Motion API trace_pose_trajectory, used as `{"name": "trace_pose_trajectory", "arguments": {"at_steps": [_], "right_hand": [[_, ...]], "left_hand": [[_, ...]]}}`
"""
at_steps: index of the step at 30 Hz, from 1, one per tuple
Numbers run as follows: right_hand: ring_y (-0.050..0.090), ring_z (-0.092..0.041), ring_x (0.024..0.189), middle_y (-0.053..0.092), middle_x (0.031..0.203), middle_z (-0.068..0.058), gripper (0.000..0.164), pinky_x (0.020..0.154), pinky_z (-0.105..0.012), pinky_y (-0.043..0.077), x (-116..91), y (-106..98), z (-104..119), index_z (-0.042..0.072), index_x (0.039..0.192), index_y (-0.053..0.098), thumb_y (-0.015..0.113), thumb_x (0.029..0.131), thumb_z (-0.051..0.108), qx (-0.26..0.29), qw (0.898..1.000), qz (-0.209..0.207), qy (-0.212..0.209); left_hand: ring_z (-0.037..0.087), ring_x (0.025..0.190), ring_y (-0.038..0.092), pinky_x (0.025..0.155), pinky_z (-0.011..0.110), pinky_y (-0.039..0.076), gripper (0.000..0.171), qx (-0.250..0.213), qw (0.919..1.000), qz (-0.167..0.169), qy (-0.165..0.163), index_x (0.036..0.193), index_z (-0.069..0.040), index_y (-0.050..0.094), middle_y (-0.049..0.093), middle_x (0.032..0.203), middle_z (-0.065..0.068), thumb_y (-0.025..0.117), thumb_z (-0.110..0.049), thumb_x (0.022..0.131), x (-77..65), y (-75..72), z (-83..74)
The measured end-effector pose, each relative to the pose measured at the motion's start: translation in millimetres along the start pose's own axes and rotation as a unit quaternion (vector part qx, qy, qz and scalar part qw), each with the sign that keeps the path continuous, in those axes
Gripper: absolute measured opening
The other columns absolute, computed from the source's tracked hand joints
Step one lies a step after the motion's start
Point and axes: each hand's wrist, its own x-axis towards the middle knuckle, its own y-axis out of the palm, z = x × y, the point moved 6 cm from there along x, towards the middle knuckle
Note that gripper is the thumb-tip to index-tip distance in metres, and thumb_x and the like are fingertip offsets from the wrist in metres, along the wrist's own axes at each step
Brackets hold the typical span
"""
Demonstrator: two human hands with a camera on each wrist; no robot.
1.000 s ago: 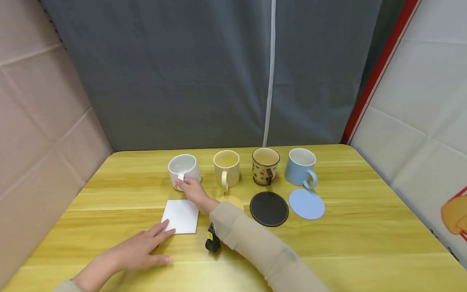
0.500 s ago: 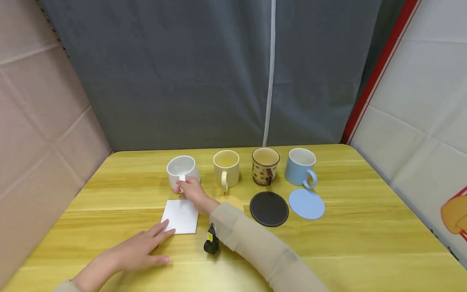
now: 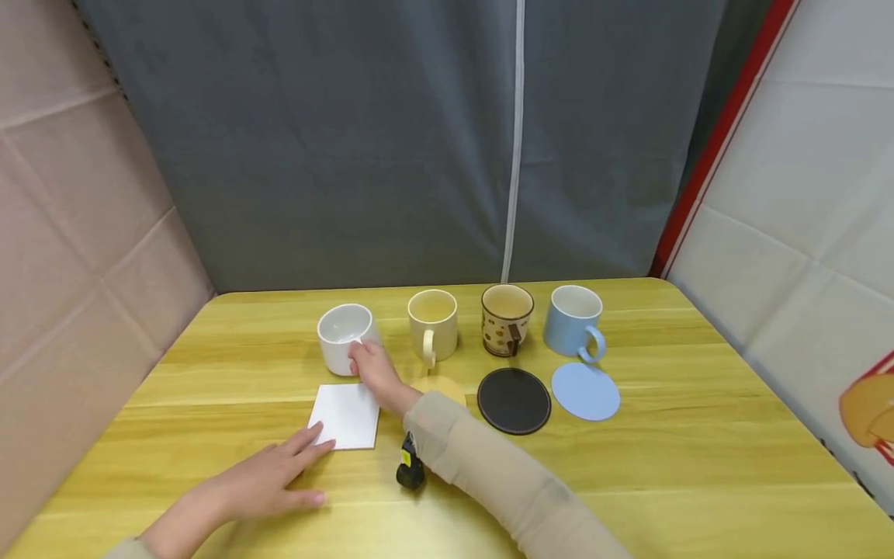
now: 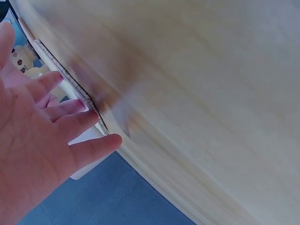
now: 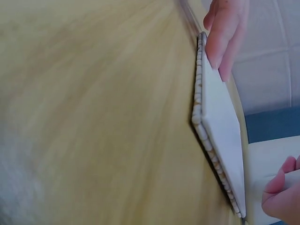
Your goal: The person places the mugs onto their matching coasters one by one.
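White mug: the working piece, point(image 3: 337, 353) leftmost in the mug row, roughly upright, just beyond the far edge of the white square coaster point(image 3: 347, 419); can't tell whether its base touches the bench point(image 3: 698, 435).
Right hand: point(image 3: 379, 375) thumb and fingers pinching the white mug's handle, curled fingers also showing in the right wrist view; arm crosses in from the bench's near edge.
Left hand: point(image 3: 271, 477) fingers spread, tips at the coaster's left side, palm toward the near left corner of the bench; looks like a light touch, pressure can't be told.
White square coaster: flat on the bench, nothing on it; right wrist view shows a thick, ridged edge.
Other mugs: cream-yellow mug point(image 3: 440, 334), brown-patterned mug point(image 3: 499, 335), light-blue mug point(image 3: 564, 330), in order toward the bench's right edge, all upright near the far edge, no hand on them.
Other coasters: round yellow coaster point(image 3: 445, 388), partly behind the right sleeve point(image 3: 482, 473); round black coaster point(image 3: 514, 401); round light-blue coaster point(image 3: 585, 391); each on the near side of its like-placed mug, none loaded.
Step in hand: probably bringing the white mug by its handle to the white coaster.
Next move: likely calls for a level mug, base clear of the coaster's far edge, coaster steadied by the left hand; a low base could nudge it.
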Motion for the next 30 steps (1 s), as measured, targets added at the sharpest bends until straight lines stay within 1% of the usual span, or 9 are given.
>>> {"name": "trace_pose_trajectory", "arguments": {"at_steps": [4, 8, 14, 20, 30], "right_hand": [[0.035, -0.010, 0.054, 0.041, 0.059, 0.002, 0.027, 0.050, -0.018, 0.029, 3, -2, -4, 0.012, 0.067, 0.045, 0.043, 0.092, 0.019, 0.014, 1.000, 0.005, 0.001], [0.036, -0.011, 0.055, 0.041, 0.059, 0.002, 0.029, 0.050, -0.019, 0.029, 3, -4, -5, 0.013, 0.064, 0.044, 0.043, 0.093, 0.020, 0.024, 1.000, 0.009, 0.004], [0.038, -0.011, 0.057, 0.041, 0.058, 0.002, 0.029, 0.054, -0.019, 0.032, 3, -5, -6, 0.014, 0.063, 0.044, 0.045, 0.091, 0.021, 0.036, 0.999, 0.009, 0.010], [0.038, -0.013, 0.059, 0.040, 0.058, 0.001, 0.029, 0.058, -0.021, 0.033, 4, -7, -6, 0.012, 0.063, 0.045, 0.045, 0.091, 0.019, 0.045, 0.999, 0.009, 0.010], [0.038, -0.012, 0.055, 0.039, 0.054, 0.002, 0.027, 0.058, -0.022, 0.036, 2, -11, -5, 0.012, 0.062, 0.045, 0.046, 0.089, 0.014, 0.054, 0.998, 0.011, 0.002]], "left_hand": [[0.046, 0.119, 0.041, 0.090, 0.065, 0.033, 0.073, -0.002, 1.0000, -0.002, 0.002, 0.136, -0.006, 0.042, 0.027, 0.143, 0.027, 0.054, -0.055, 0.083, 0.2, 0.1, 0.2], [0.046, 0.119, 0.041, 0.089, 0.064, 0.034, 0.074, -0.004, 1.0000, 0.001, 0.001, 0.136, -0.006, 0.042, 0.027, 0.143, 0.027, 0.055, -0.056, 0.083, 0.1, 0.2, 0.6], [0.048, 0.119, 0.041, 0.089, 0.064, 0.035, 0.075, -0.013, 0.9999, 0.005, -0.004, 0.136, -0.006, 0.042, 0.026, 0.143, 0.028, 0.055, -0.056, 0.082, -0.7, 0.5, 0.5], [0.048, 0.119, 0.041, 0.089, 0.064, 0.035, 0.074, -0.017, 0.9998, 0.009, -0.005, 0.136, -0.006, 0.041, 0.026, 0.143, 0.028, 0.056, -0.055, 0.082, 0.4, 1.0, 0.2], [0.048, 0.119, 0.040, 0.089, 0.062, 0.036, 0.075, -0.017, 0.9998, 0.007, -0.004, 0.136, -0.005, 0.041, 0.025, 0.143, 0.028, 0.056, -0.055, 0.082, 1.3, 1.2, 0.5]]}}
